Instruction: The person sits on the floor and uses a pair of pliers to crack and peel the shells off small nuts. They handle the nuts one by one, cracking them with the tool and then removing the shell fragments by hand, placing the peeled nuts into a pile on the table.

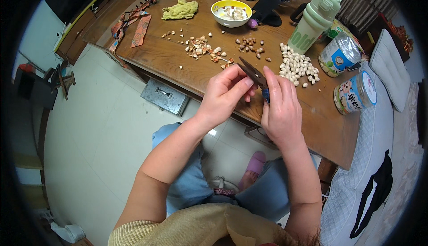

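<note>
My right hand point(282, 107) is closed round the blue handles of a pair of pliers point(255, 75), whose rusty jaws stand apart and point up and left. Close against the jaws, my left hand point(229, 93) has thumb and fingers bent together; whether it pinches a nut is hidden. Beyond the hands lie cracked nut shells point(200, 48), a small group of brown nuts point(250, 44) and a heap of pale nuts in shell point(296, 65). A yellow-rimmed bowl point(230, 23) holds pale pieces.
A green bottle point(312, 22) and two clear jars point(339, 55), point(354, 93) stand at the right. A yellow-green cloth point(180, 9) and a patterned strip point(140, 30) lie at the left. Below the table edge point(187, 93), a metal box point(164, 96) is on the floor.
</note>
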`<state>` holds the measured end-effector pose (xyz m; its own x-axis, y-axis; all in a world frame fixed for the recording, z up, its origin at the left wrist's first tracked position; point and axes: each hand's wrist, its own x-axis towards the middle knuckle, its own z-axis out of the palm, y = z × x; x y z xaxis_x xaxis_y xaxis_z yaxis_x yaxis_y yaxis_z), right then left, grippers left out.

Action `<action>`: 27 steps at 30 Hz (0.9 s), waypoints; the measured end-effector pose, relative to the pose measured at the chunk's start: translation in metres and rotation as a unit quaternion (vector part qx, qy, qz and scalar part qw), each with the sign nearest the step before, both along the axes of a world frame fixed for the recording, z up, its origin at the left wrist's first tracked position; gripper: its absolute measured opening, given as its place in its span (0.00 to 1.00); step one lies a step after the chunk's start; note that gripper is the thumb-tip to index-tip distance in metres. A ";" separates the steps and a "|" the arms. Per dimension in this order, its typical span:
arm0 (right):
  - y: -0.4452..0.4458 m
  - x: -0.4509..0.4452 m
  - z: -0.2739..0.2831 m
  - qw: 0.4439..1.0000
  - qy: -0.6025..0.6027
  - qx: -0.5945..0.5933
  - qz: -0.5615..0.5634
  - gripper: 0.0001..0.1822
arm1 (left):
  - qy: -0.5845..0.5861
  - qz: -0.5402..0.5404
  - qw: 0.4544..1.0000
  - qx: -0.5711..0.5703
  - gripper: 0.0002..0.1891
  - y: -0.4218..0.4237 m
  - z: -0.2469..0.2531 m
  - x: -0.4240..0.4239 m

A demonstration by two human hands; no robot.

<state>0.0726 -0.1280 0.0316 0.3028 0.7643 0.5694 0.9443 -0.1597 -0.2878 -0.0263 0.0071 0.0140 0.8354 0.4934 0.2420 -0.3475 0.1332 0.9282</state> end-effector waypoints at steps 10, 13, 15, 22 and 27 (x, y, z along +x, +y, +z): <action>-0.003 0.008 -0.001 0.994 -0.043 0.049 0.088 0.37 | 0.022 -0.148 0.984 -0.095 0.08 0.014 0.004 -0.014; -0.004 0.006 -0.002 0.994 -0.050 0.046 0.090 0.37 | 0.022 -0.179 0.977 -0.109 0.09 0.015 0.004 -0.014; -0.005 0.005 -0.001 0.994 -0.060 0.043 0.082 0.36 | 0.030 -0.194 0.976 -0.091 0.08 0.018 0.005 -0.015; -0.006 0.008 -0.003 0.990 -0.128 0.045 0.045 0.32 | 0.013 -0.219 0.970 -0.107 0.09 0.018 0.002 -0.016; -0.005 0.007 -0.004 0.988 -0.145 0.043 0.024 0.31 | -0.015 -0.187 0.980 -0.064 0.10 0.015 -0.003 -0.014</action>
<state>0.0796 -0.1332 0.0281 0.0822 0.7192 0.6899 0.9949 -0.0993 -0.0151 -0.0405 0.0226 0.0115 0.9572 0.1828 0.2244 -0.2785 0.3710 0.8859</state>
